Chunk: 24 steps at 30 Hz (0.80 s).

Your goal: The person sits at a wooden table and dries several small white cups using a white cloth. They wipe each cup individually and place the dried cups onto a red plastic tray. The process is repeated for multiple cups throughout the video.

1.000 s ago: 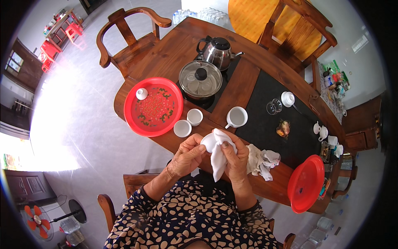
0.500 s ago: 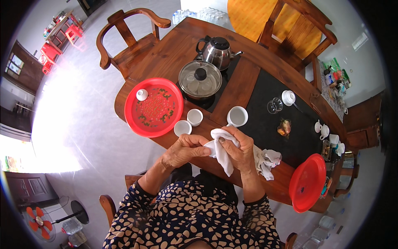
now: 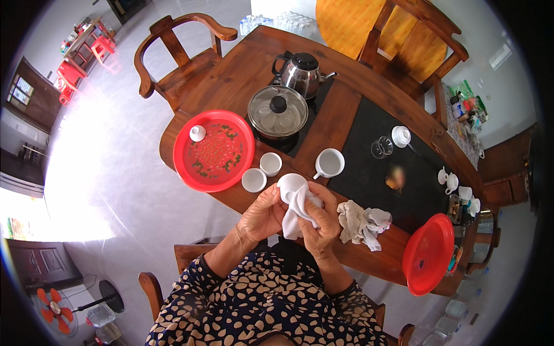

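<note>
Between my hands, over the near edge of the table, is a small white cup (image 3: 288, 184) with a white cloth (image 3: 296, 209) pressed into and around it. My left hand (image 3: 261, 216) is closed on the cup's left side. My right hand (image 3: 321, 222) grips the cloth against the cup's right side. Just beyond them stand two white cups, one (image 3: 254, 180) nearer and one (image 3: 270, 164) behind it. A white mug (image 3: 329, 163) with a handle is to their right. On the table right of my right hand lies a crumpled pile of cloths (image 3: 363, 224).
A red tray (image 3: 213, 179) with one upturned small cup (image 3: 197, 133) is at the left. Behind it stand a glass-lidded pot (image 3: 278, 118) and a steel kettle (image 3: 303, 75). A glass cup (image 3: 382, 147) and a white lidded bowl (image 3: 401, 136) sit farther right, near a red basin (image 3: 428, 254).
Both hands have shifted slightly; the right has moved left and down. The cup has turned up into view, with the cloth now against it. The mug's handle is uncovered.
</note>
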Each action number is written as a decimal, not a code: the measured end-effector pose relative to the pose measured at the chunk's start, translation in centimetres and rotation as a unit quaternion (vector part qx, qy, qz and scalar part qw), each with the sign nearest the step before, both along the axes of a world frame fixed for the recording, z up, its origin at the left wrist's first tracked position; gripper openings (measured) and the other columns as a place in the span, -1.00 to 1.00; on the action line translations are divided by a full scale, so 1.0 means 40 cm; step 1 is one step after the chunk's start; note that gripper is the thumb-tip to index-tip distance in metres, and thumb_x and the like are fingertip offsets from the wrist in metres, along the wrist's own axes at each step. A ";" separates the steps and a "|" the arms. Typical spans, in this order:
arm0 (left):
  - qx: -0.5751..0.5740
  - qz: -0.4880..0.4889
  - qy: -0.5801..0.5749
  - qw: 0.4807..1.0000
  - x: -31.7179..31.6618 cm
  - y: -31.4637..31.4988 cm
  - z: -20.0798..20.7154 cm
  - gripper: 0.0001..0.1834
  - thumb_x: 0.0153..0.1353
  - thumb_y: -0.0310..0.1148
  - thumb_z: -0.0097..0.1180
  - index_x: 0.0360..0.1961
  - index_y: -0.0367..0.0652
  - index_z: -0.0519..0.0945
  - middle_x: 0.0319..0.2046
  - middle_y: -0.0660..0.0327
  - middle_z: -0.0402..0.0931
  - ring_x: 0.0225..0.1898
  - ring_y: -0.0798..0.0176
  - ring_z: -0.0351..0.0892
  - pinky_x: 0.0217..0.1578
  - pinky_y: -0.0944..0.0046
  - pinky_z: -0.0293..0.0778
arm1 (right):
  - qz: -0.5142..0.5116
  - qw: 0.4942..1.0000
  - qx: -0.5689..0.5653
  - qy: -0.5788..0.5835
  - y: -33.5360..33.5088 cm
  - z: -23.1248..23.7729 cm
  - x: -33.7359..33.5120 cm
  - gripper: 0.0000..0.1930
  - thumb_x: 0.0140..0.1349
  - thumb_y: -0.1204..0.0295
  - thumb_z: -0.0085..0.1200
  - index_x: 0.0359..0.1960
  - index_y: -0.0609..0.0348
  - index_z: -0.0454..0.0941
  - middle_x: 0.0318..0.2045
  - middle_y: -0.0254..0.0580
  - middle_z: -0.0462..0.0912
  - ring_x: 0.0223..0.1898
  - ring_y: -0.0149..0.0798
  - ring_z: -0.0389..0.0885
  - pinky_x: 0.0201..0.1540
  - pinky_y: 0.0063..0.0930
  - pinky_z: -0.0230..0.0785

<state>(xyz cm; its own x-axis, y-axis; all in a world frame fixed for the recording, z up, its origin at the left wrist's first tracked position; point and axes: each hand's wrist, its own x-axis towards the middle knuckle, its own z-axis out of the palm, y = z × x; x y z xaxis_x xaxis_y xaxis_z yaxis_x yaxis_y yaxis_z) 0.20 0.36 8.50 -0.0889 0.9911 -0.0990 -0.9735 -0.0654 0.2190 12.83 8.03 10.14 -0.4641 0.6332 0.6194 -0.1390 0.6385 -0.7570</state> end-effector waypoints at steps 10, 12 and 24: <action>-0.036 -0.034 0.134 0.990 -0.005 -0.024 0.012 -0.79 0.28 -0.35 0.09 -0.12 -0.20 0.51 -0.17 0.31 0.55 -0.09 0.41 0.52 0.03 0.30 0.43 | 0.189 0.967 -0.129 -0.115 0.094 0.093 -0.017 -0.73 0.01 0.59 0.17 -0.18 0.23 0.58 -0.15 -0.14 0.52 -0.18 -0.22 0.55 -0.16 -0.44 0.41; -0.033 -0.021 0.137 0.990 -0.009 -0.025 0.033 -0.79 0.29 -0.35 0.08 -0.12 -0.21 0.51 -0.17 0.30 0.56 -0.10 0.41 0.52 0.02 0.30 0.43 | 0.203 0.972 -0.028 -0.118 0.098 0.100 -0.018 -0.70 -0.06 0.62 0.22 -0.21 0.17 0.60 -0.10 -0.12 0.51 -0.13 -0.15 0.54 -0.14 -0.38 0.42; -0.029 0.000 0.090 0.996 -0.003 -0.012 0.016 -0.88 0.30 -0.38 0.06 -0.23 -0.20 0.53 -0.26 0.32 0.57 -0.20 0.46 0.53 -0.08 0.38 0.47 | 0.141 0.976 -0.166 -0.021 0.043 0.055 0.016 -0.66 -0.11 0.72 0.18 -0.22 0.22 0.55 -0.01 -0.09 0.49 -0.08 -0.23 0.53 -0.07 -0.43 0.41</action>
<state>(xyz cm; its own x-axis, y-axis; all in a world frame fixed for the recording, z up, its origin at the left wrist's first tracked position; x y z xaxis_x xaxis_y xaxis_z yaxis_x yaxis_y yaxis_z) 0.10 -0.12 9.13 -0.1106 0.9841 -0.1393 -0.9182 -0.0475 0.3933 13.48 9.73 12.33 -0.6702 0.6386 0.3782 -0.2379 0.2979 -0.9245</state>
